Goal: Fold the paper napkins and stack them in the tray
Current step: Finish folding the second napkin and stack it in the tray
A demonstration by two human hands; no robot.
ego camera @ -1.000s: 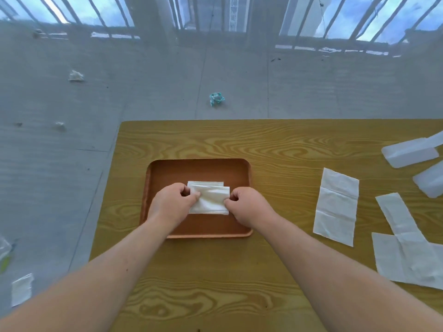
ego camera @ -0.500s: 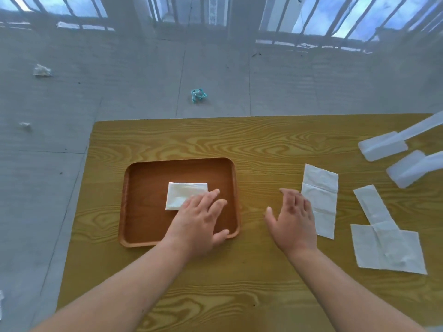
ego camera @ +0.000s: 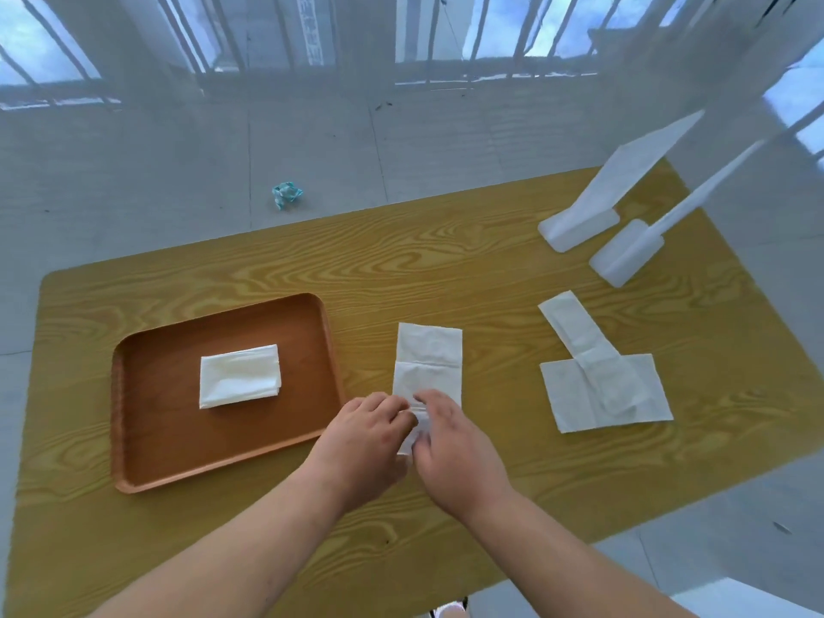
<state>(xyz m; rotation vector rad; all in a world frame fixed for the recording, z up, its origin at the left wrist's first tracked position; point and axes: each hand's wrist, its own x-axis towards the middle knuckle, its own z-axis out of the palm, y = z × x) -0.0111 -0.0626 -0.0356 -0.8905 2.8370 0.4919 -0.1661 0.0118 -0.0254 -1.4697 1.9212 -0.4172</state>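
Observation:
A brown tray [ego camera: 147,443] lies on the left of the wooden table [ego camera: 446,269]. A folded white napkin [ego camera: 240,376] rests in its middle. Just right of the tray a long unfolded napkin [ego camera: 429,359] lies flat. My left hand [ego camera: 365,432] and my right hand [ego camera: 450,439] both pinch its near end, fingers closed on the paper, and that end is lifted a little. Further right, two more unfolded napkins [ego camera: 602,385] overlap, one narrow strip lying across a wider sheet.
Two white plastic stands [ego camera: 624,243] rise from the table's far right corner. A crumpled blue-green scrap [ego camera: 286,194] lies on the grey floor beyond the table. The table's left edge is close to the tray.
Both hands left the tray, where the folded napkin stays, and moved right. They now grip the near end of the long napkin. The view has shifted to the right.

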